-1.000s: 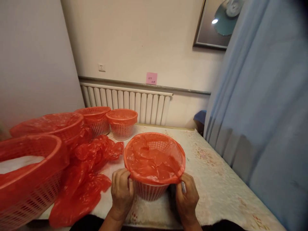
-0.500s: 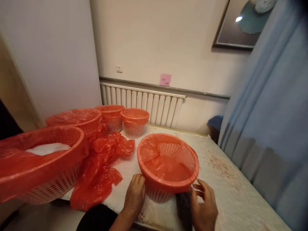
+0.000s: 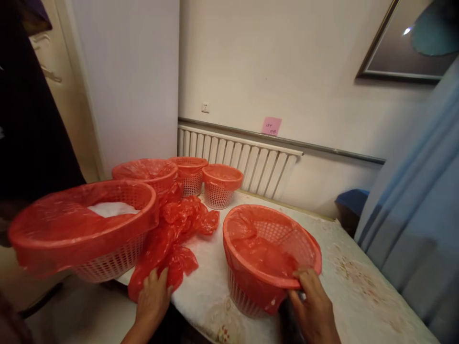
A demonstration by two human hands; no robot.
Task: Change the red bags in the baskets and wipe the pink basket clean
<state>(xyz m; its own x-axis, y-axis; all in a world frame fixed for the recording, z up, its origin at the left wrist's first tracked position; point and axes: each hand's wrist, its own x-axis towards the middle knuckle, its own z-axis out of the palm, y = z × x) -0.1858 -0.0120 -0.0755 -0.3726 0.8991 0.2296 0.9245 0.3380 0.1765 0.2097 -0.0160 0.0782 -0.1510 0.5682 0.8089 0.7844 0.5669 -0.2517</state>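
Five white mesh baskets lined with red bags stand before me: a near one (image 3: 271,258), a big one (image 3: 86,229), three behind (image 3: 147,173) (image 3: 189,173) (image 3: 221,184); one loose heap of red bags (image 3: 172,239); my two hands (image 3: 153,298) (image 3: 314,306).

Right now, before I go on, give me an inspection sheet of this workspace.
Surface: table with pale floral cover.
Job's things: basket lined with red bag; loose bags beside it.
Clutter: four more lined baskets, the large basket at the table's left edge.
Hands: right hand on the basket's near rim; left hand touching the loose bags.
Cables: nothing seen.
Surroundings: radiator, pink note, blue curtain.
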